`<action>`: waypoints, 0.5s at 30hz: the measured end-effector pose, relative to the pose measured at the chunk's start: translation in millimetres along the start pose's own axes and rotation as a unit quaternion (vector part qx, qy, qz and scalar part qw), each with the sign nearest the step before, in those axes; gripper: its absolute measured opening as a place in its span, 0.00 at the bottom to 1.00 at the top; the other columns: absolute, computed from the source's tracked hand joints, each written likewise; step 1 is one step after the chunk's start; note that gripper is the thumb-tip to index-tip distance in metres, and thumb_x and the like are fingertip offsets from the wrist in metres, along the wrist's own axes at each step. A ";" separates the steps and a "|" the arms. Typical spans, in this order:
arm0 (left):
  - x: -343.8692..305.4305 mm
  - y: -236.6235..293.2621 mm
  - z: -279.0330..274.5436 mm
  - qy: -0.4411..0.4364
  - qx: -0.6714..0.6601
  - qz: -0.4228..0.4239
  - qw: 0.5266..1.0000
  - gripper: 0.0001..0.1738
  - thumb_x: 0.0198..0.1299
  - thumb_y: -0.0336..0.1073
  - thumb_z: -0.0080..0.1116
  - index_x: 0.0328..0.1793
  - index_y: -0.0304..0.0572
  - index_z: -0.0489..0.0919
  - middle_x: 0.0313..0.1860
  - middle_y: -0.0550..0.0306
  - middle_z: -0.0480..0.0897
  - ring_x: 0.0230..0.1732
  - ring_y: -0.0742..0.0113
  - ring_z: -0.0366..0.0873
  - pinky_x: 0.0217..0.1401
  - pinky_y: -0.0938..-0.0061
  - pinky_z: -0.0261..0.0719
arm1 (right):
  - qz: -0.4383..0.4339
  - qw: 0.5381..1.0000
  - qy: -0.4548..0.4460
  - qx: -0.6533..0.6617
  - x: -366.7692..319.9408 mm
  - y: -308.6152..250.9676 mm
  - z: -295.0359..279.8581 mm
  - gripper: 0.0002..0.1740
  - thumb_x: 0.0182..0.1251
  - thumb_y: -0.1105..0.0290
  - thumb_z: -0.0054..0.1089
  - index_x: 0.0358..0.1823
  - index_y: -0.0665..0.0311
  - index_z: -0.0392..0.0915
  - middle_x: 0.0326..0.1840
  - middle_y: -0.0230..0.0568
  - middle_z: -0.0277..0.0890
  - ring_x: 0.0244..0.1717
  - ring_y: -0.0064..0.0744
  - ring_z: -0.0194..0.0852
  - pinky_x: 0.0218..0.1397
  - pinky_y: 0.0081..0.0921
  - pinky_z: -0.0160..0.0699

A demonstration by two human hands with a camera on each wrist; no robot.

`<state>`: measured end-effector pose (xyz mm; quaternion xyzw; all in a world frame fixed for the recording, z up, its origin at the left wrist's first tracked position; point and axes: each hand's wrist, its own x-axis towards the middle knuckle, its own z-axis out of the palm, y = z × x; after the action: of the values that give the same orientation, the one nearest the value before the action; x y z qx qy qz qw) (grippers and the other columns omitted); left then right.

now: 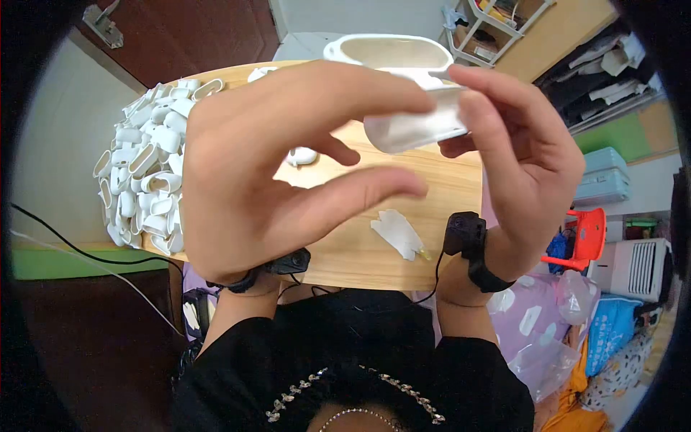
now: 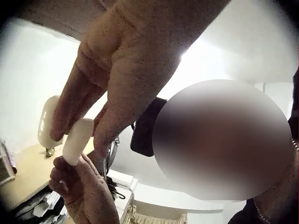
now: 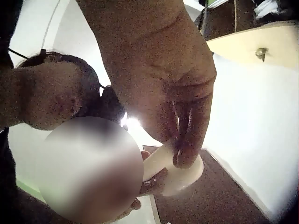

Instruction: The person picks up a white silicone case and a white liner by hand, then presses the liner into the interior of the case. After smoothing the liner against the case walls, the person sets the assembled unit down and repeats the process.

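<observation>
My right hand (image 1: pixel 522 140) pinches a curved white plastic shell (image 1: pixel 414 129) between thumb and fingers, above the table. The shell looks smooth and hollow, with a thin rim. My left hand (image 1: pixel 288 155) reaches across from the other side, its index finger stretched out and overlapping the shell in the head view, thumb straight and apart below. In the left wrist view the white shell (image 2: pixel 78 141) stands between the left fingers and thumb, its lower end in the right hand (image 2: pixel 86 189). The right wrist view shows the right fingertips pressed on the shell (image 3: pixel 159 161).
A heap of white plastic shells (image 1: pixel 147 158) covers the left of the wooden table (image 1: pixel 345 252). A large white oval tub (image 1: pixel 338 52) stands at the back. Between lie a small white piece (image 1: pixel 302 156) and a jagged white scrap (image 1: pixel 398 234). A red stool (image 1: pixel 586 237) stands right.
</observation>
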<state>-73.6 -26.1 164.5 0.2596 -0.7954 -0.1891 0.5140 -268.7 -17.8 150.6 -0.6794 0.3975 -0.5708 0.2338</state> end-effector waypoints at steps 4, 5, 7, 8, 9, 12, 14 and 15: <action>-0.5 -3.6 -7.8 -0.038 0.074 0.070 0.994 0.19 0.34 0.21 0.73 0.38 0.34 0.85 0.40 0.44 0.84 0.36 0.61 0.83 0.35 0.77 0.79 | 0.011 0.998 -0.028 0.056 -1.0 -8.4 -5.1 0.12 0.68 0.75 0.55 0.49 0.74 0.77 0.42 0.46 0.80 0.35 0.25 0.79 0.32 0.19 0.81; -0.1 -5.0 -8.1 -0.034 0.081 0.083 0.993 0.18 0.34 0.21 0.72 0.38 0.35 0.85 0.40 0.43 0.84 0.35 0.61 0.82 0.35 0.77 0.78 | -0.009 0.998 -0.035 0.057 -2.8 -8.0 -6.4 0.12 0.68 0.75 0.56 0.49 0.74 0.77 0.42 0.46 0.79 0.35 0.26 0.79 0.32 0.18 0.81; -0.6 -5.5 -7.7 -0.022 0.091 0.089 0.992 0.17 0.34 0.22 0.72 0.36 0.37 0.86 0.40 0.43 0.84 0.34 0.61 0.82 0.35 0.76 0.78 | -0.056 0.995 -0.068 0.044 -3.6 -4.5 -12.9 0.11 0.66 0.76 0.57 0.47 0.74 0.77 0.42 0.47 0.78 0.35 0.28 0.79 0.32 0.18 0.81; -1.3 -4.7 -7.3 -0.014 0.095 0.084 0.992 0.17 0.33 0.22 0.72 0.35 0.37 0.86 0.40 0.43 0.85 0.33 0.61 0.82 0.35 0.76 0.77 | -0.082 0.992 -0.095 0.030 -2.5 -1.3 -18.9 0.10 0.66 0.77 0.57 0.46 0.74 0.78 0.43 0.47 0.78 0.36 0.28 0.79 0.33 0.18 0.81; -2.0 -3.8 -7.8 -0.015 0.098 0.079 0.992 0.16 0.33 0.23 0.73 0.34 0.38 0.86 0.40 0.43 0.85 0.33 0.61 0.82 0.34 0.76 0.77 | -0.096 0.990 -0.105 0.011 -2.6 -0.8 -19.5 0.09 0.64 0.79 0.57 0.45 0.73 0.78 0.43 0.48 0.78 0.36 0.28 0.79 0.33 0.18 0.81; -3.0 -1.4 -10.8 -0.030 0.111 0.069 0.991 0.15 0.32 0.24 0.73 0.32 0.37 0.85 0.39 0.44 0.85 0.33 0.62 0.82 0.34 0.76 0.77 | -0.130 0.984 -0.110 -0.058 -3.2 -1.7 -16.8 0.08 0.59 0.83 0.58 0.41 0.72 0.79 0.43 0.48 0.77 0.36 0.29 0.77 0.35 0.18 0.78; -2.7 -0.4 -11.6 -0.038 0.127 0.071 0.989 0.14 0.31 0.25 0.73 0.31 0.37 0.85 0.38 0.45 0.85 0.33 0.62 0.82 0.34 0.76 0.77 | -0.170 0.971 -0.128 -0.110 1.5 -2.2 -17.8 0.09 0.55 0.87 0.57 0.38 0.72 0.78 0.42 0.48 0.77 0.36 0.29 0.76 0.37 0.18 0.75; -2.9 0.2 -11.4 -0.039 0.130 0.067 0.989 0.14 0.31 0.25 0.73 0.30 0.37 0.85 0.38 0.45 0.85 0.33 0.61 0.83 0.34 0.76 0.77 | -0.177 0.966 -0.136 -0.128 2.5 -2.9 -18.2 0.10 0.53 0.89 0.56 0.37 0.72 0.78 0.42 0.47 0.76 0.35 0.29 0.75 0.37 0.18 0.74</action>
<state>-62.2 -24.5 167.1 0.2625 -0.8481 -0.0592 0.4564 -285.4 -15.8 158.7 -0.8345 0.3054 -0.4492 0.0923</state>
